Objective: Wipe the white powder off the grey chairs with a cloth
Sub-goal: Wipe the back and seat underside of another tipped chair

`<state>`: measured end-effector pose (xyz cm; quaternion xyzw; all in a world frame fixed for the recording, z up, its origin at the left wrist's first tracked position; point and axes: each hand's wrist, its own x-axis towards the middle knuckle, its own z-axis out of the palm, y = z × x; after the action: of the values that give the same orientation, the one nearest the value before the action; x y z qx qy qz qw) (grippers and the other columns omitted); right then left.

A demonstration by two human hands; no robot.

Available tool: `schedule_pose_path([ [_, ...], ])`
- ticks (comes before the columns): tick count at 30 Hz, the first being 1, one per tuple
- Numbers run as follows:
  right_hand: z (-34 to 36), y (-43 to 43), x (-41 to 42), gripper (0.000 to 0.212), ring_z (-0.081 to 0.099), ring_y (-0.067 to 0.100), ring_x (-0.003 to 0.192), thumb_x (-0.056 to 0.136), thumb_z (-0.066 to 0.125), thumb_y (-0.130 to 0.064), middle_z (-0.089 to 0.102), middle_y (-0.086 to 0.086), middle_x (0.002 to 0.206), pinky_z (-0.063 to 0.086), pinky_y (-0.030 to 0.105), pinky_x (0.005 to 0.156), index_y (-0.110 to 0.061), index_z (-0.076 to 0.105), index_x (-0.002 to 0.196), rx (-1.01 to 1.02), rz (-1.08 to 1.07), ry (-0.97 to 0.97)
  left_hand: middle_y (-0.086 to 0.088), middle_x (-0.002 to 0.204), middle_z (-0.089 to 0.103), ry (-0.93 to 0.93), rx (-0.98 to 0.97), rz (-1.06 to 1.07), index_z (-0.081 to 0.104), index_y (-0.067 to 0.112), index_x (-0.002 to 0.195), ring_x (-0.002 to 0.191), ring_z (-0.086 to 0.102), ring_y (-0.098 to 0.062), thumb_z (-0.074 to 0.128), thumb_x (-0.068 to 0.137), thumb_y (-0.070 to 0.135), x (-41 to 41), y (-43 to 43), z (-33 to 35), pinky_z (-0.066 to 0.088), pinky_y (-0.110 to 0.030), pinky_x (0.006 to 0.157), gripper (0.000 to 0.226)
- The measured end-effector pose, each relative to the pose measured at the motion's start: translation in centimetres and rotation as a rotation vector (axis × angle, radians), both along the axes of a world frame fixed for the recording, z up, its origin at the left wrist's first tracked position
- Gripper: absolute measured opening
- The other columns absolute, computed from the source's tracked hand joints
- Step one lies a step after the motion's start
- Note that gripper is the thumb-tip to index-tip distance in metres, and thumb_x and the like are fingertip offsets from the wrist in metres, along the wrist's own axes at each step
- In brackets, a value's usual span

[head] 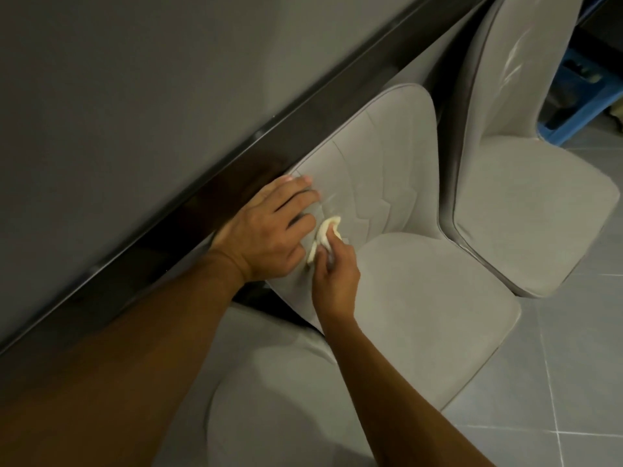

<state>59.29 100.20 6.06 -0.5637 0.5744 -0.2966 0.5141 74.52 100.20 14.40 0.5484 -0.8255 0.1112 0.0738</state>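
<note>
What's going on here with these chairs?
A person is cleaning grey chairs tucked in beside a table. Their left hand rests flat on the backrest of the middle chair, steadying it, while their right hand pinches a small cream cloth and presses it against that backrest. The far chair has white streaks on its backrest, so it looks not yet wiped.

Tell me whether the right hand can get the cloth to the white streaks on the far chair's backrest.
Probably, with a lean: the right hand holds the cloth at the middle chair, and nothing blocks the way to the streaks on the far chair.
</note>
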Motion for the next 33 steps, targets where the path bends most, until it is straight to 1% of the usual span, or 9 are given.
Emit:
schedule_pose_path([
  [3, -0.5, -1.4, -1.4, 0.039, 0.055, 0.02, 0.116, 0.102, 0.054, -0.02, 0.055, 0.004, 0.121, 0.024, -0.01, 0.083, -0.017, 0.054, 0.141, 0.106, -0.051, 0.088, -0.023, 0.133, 0.061, 0.001, 0.011, 0.001, 0.062, 0.009, 0.093, 0.134, 0.048, -0.04, 0.046, 0.088, 0.023, 0.1, 0.0, -0.1, 0.021, -0.046, 0.123, 0.022],
  [9, 3.4, -1.9, 0.9, 0.041, 0.052, -0.003, 0.102, 0.104, 0.051, -0.024, 0.054, 0.0, 0.115, 0.042, 0.008, 0.09, -0.017, 0.049, 0.144, -0.208, 0.013, -0.008, -0.023, 0.134, 0.061, -0.014, 0.013, -0.002, 0.06, 0.01, 0.097, 0.134, 0.049, -0.04, 0.048, 0.093, 0.025, 0.0, -0.2, 0.2, 0.029, -0.051, 0.119, 0.019],
  [15, -0.3, -2.1, -1.1, 0.038, 0.058, 0.018, 0.111, 0.101, 0.055, -0.021, 0.058, 0.002, 0.118, 0.035, 0.005, 0.09, -0.02, 0.056, 0.14, 0.116, -0.033, 0.081, -0.022, 0.135, 0.06, -0.039, 0.026, 0.008, 0.05, 0.013, 0.1, 0.135, 0.043, -0.037, 0.037, 0.093, 0.03, 0.1, -0.1, 0.0, 0.027, -0.049, 0.119, 0.022],
  [17, 1.0, -2.0, -1.4, 0.039, 0.055, 0.009, 0.103, 0.102, 0.054, -0.022, 0.055, -0.001, 0.114, 0.034, -0.001, 0.086, -0.02, 0.054, 0.142, 0.027, -0.05, 0.06, -0.022, 0.135, 0.06, -0.03, 0.019, 0.011, 0.052, 0.012, 0.099, 0.135, 0.044, -0.038, 0.038, 0.092, 0.028, 0.0, -0.1, 0.0, 0.028, -0.05, 0.119, 0.022],
  [21, 3.8, -1.2, 0.0, 0.04, 0.053, 0.0, 0.102, 0.102, 0.054, -0.014, 0.056, 0.006, 0.115, 0.041, 0.008, 0.09, -0.009, 0.052, 0.142, -0.276, 0.046, -0.054, -0.022, 0.135, 0.061, -0.023, -0.019, 0.027, 0.064, 0.007, 0.11, 0.135, 0.048, -0.039, 0.05, 0.095, 0.025, -0.2, -0.1, -0.2, 0.028, -0.049, 0.12, 0.027],
  [26, 0.7, -0.7, -1.0, 0.037, 0.057, 0.009, 0.1, 0.102, 0.054, -0.017, 0.059, 0.005, 0.112, 0.045, 0.017, 0.091, -0.015, 0.057, 0.138, -0.119, 0.122, 0.02, -0.023, 0.135, 0.061, -0.017, -0.003, 0.017, 0.061, 0.008, 0.097, 0.135, 0.047, -0.039, 0.039, 0.095, 0.027, -0.2, -0.1, 0.2, 0.023, -0.047, 0.122, 0.029],
  [28, 0.1, -1.0, -2.0, 0.038, 0.059, 0.014, 0.102, 0.1, 0.057, -0.017, 0.059, 0.004, 0.112, 0.042, 0.012, 0.091, -0.019, 0.059, 0.138, -0.048, 0.09, 0.09, -0.022, 0.136, 0.06, -0.021, 0.003, 0.021, 0.058, 0.009, 0.094, 0.136, 0.045, -0.038, 0.039, 0.093, 0.027, -0.2, -0.1, 0.2, 0.023, -0.047, 0.121, 0.027],
  [30, 1.2, -1.4, -2.2, 0.039, 0.057, 0.006, 0.102, 0.102, 0.055, -0.02, 0.057, 0.001, 0.114, 0.037, 0.002, 0.088, -0.019, 0.056, 0.14, -0.04, 0.025, 0.055, -0.022, 0.137, 0.059, -0.019, 0.003, 0.016, 0.058, 0.01, 0.094, 0.136, 0.045, -0.039, 0.04, 0.092, 0.026, -0.1, 0.0, 0.1, 0.026, -0.049, 0.12, 0.025],
  [33, 4.5, -2.0, -0.7, 0.038, 0.053, -0.004, 0.102, 0.103, 0.053, -0.019, 0.056, 0.001, 0.114, 0.04, 0.005, 0.087, -0.014, 0.053, 0.141, -0.195, -0.011, -0.073, -0.023, 0.14, 0.057, -0.023, 0.001, 0.022, 0.059, 0.009, 0.097, 0.137, 0.044, -0.039, 0.047, 0.092, 0.023, 0.0, -0.1, 0.0, 0.027, -0.049, 0.12, 0.019],
])
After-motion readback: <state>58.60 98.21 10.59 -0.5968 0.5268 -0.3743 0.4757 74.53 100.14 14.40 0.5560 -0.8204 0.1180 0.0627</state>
